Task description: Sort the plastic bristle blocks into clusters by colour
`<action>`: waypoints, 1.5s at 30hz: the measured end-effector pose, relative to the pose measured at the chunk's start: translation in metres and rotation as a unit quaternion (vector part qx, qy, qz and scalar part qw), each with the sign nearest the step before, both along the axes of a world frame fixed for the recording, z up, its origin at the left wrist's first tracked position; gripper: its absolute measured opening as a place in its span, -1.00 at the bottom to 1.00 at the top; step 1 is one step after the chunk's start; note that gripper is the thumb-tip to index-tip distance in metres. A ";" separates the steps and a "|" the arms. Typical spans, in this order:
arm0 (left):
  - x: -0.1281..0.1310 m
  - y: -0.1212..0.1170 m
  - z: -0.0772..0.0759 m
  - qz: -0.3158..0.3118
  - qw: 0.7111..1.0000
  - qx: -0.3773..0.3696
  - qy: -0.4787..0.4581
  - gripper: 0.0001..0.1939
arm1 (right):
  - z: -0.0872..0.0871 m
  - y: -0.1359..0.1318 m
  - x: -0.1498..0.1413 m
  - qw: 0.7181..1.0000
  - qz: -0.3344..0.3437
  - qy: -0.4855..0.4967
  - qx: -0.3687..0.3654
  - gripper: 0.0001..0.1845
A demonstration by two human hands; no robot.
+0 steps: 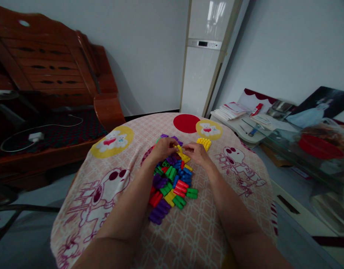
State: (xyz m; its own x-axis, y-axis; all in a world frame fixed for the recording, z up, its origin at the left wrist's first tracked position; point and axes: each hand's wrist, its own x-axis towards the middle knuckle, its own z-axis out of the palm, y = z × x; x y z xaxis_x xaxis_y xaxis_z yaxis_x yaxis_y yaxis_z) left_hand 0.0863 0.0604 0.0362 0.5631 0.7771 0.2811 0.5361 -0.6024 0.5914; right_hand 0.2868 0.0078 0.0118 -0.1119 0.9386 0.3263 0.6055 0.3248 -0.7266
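Note:
My left hand (165,148) is closed, its fingertips gripping a yellow plastic building block (180,151) above the far side of a colourful pile. Across from it, my right hand (197,152) has its fingers pinched together at the same yellow piece; its exact grip is partly hidden. Below both hands lie loose building blocks in purple (160,211), green (192,193), red (181,188) and blue (185,175). Just beyond my right hand sits a cluster of yellow blocks (204,142) joined side by side.
The blocks lie on a round table with a patterned pink cloth (200,231). A wooden bench (49,74) with a white charger (36,137) stands at the left. Behind is a tall white air conditioner (200,74). At the right, a glass-topped stand holds papers (230,111) and a red basin (320,146).

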 end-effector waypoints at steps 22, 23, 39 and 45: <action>0.007 -0.001 -0.001 0.022 0.980 -0.105 -0.167 -0.66 | -0.027 -0.010 0.134 0.967 -0.225 0.088 -0.080 -0.67; 0.006 -0.001 0.000 0.022 0.979 -0.110 -0.171 -0.66 | -0.028 -0.008 0.133 0.965 -0.250 0.061 -0.059 -0.67; 0.000 -0.002 0.007 0.049 0.977 -0.125 -0.167 -0.71 | -0.020 -0.007 0.118 0.966 -0.230 0.081 -0.084 -0.62; 0.012 -0.006 0.001 0.046 0.996 -0.041 -0.057 -0.72 | -0.020 -0.005 0.111 0.964 -0.240 0.090 -0.070 -0.60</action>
State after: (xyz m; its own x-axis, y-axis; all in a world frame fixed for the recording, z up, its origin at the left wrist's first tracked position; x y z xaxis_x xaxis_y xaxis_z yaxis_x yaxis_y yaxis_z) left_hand 0.0980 0.0548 0.0370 0.4572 0.8468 0.2720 0.5135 -0.5010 0.6967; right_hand 0.3976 0.0028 -0.0081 0.3930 0.9045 0.1657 0.5212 -0.0706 -0.8505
